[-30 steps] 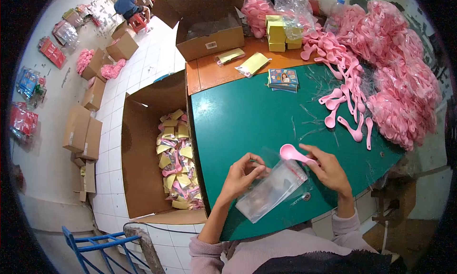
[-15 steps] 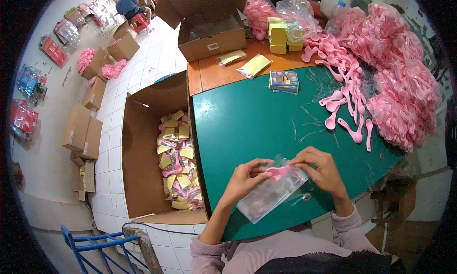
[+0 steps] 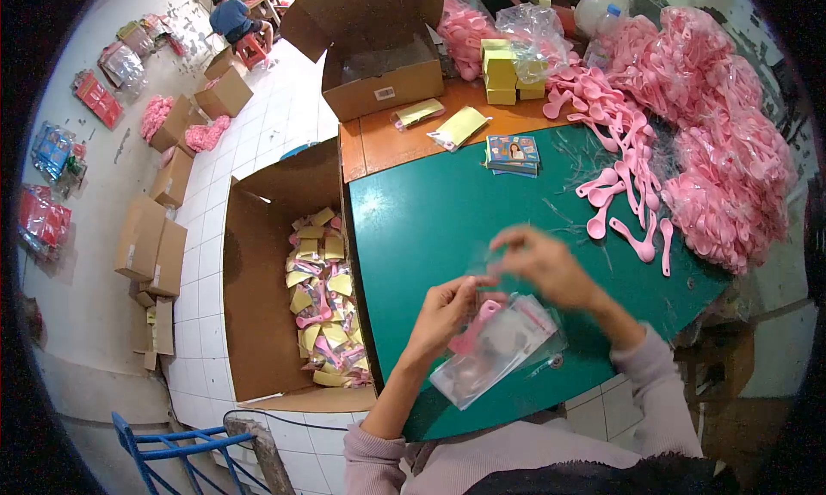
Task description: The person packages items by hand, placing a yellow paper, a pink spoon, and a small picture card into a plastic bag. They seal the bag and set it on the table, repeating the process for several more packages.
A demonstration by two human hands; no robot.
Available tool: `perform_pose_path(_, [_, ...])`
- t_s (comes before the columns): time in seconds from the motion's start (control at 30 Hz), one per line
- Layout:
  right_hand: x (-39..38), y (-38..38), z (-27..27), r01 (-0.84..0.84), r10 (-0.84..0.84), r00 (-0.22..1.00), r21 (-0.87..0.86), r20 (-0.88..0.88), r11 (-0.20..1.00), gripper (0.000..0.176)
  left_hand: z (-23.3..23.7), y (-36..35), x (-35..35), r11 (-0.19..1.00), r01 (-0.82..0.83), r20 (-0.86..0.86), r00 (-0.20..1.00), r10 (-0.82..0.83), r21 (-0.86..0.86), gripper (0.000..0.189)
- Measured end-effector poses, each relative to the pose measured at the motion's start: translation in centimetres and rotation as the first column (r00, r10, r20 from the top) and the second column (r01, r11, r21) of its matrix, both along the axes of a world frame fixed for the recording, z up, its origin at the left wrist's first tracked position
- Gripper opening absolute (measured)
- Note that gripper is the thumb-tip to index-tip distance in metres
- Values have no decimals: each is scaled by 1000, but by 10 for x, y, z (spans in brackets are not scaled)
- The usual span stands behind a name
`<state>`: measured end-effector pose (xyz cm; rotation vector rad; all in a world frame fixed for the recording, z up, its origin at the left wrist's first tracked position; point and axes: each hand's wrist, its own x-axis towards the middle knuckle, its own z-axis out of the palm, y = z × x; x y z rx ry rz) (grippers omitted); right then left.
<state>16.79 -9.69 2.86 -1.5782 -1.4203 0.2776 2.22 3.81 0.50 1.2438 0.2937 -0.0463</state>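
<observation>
My left hand (image 3: 446, 316) is closed, thumb and fingers pinched on a clear plastic bag whose upper edge shows faintly at the fingertips. Just below those fingers is a pink measuring spoon (image 3: 467, 336), slanting over a stack of clear plastic bags (image 3: 503, 353); whether it lies inside a bag is hard to make out. My right hand (image 3: 546, 269) is smeared by motion above the stack, its fingers bent close to the left fingertips. Thin clear film shows between the two hands. Beyond them, loose pink spoons (image 3: 637, 172) lie heaped on the green tabletop (image 3: 430, 219).
At left, a deep carton (image 3: 284, 176) holds bagged spoons with yellow cards. Picture cards (image 3: 512, 153), packed pieces (image 3: 459, 127), yellow blocks (image 3: 499, 71) and an open carton (image 3: 383, 86) line the far side. Bulky bags of spoons (image 3: 723, 151) rise at right. A person (image 3: 232, 17) sits far off.
My right hand has left the stack's right corner and moved up and left, blurred. The spoon now hangs lower, below my left fingers, steeply slanted. The bag stack shows more fully.
</observation>
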Motion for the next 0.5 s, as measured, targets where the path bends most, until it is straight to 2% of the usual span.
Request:
perform_pose_path(0.07, [63,23,-7,266,-293,948,-203,-121,942,22,9,2,0,992,-104,-77,992,98,-68,39])
perform_pose_path(0.1, [97,38,-19,532,-519,846,-149,118,833,25,6,4,0,993,-109,-49,993,106,-51,40])
perform_pose_path(0.13, [126,48,-20,595,-580,803,-246,140,765,28,7,4,1,992,-114,-42,993,112,-48,40])
perform_pose_path(0.2, [180,61,-73,812,-729,519,9,446,583,29,9,4,1,991,-123,-24,992,122,-44,38])
perform_pose_path(0.23, [182,62,-71,807,-729,523,18,441,590,29,8,5,1,991,-131,-19,991,130,-34,38])
perform_pose_path(0.3, [181,64,-70,783,-734,615,-119,287,610,30,1,6,0,991,-119,16,993,120,-60,39])
perform_pose_path(0.33, [181,66,-69,779,-729,621,-118,288,616,30,1,7,0,990,-127,17,992,128,-61,39])
perform_pose_path(0.4, [176,62,-67,853,-832,515,-25,208,522,28,2,9,0,996,-94,8,996,94,-13,39])
perform_pose_path(0.43, [171,60,-59,865,-835,502,-115,224,489,25,2,9,0,996,-88,6,996,88,-15,39])
perform_pose_path(0.47, [172,54,-61,868,-838,496,-115,226,483,25,4,8,2,996,-89,1,996,89,-16,39])
perform_pose_path(0.5, [170,48,-59,849,-814,483,54,323,525,23,5,8,3,996,-93,0,996,93,-16,38])
